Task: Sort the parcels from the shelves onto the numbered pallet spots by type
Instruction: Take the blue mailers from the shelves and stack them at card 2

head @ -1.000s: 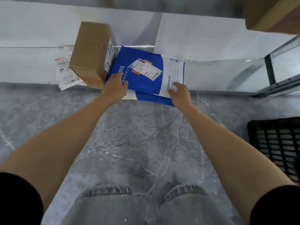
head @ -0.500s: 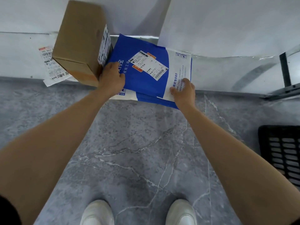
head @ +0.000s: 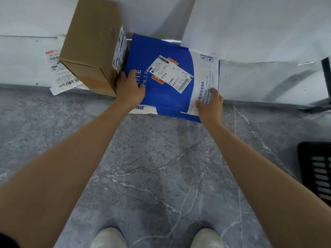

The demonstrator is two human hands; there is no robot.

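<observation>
The floor beneath me is grey stone-look tile, with thin white veins crossing it. Ahead, a low white shelf runs the width of my view, right down by the floor. White panels rise behind it, two meeting at a slanted seam. A dark metal frame post stands at far right. The light is soft and even, and a curved shadow lies across the shelf.

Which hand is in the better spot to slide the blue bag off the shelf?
Right. The right hand pinches the front corner of the blue bag, which overhangs the shelf. The left hand is crowded against the cardboard box.
</observation>
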